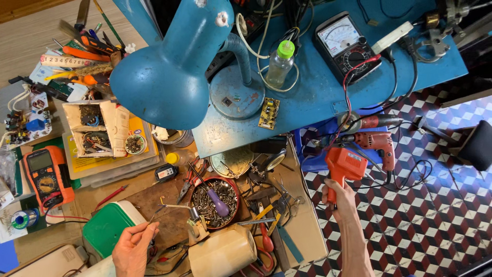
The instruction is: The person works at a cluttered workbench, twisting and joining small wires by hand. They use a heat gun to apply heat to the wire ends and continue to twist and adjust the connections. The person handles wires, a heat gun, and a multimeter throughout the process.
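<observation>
We look straight down on a crowded workbench. Our right hand (339,199), at about four o'clock in the view, is closed around the grip of an orange pistol-shaped tool (342,166), held out past the bench edge above a checkered tile floor (430,220). Just beyond it, toward two o'clock, a red power drill (376,143) lies near tangled cables.

Our left hand (132,249), at seven o'clock, has its fingertips pinched together on a thin wire (163,206) that runs toward a round red dish of screws (214,201) at six o'clock. A purple-handled screwdriver (218,201) rests in that dish. A green and white box (110,225) sits just beside the left hand.

A large blue desk lamp (169,66) fills the top centre. At one o'clock, on a blue shelf (318,92), we see an analog meter (346,48) and a clear bottle with a green cap (281,64). An orange digital multimeter (45,177) lies at nine o'clock.
</observation>
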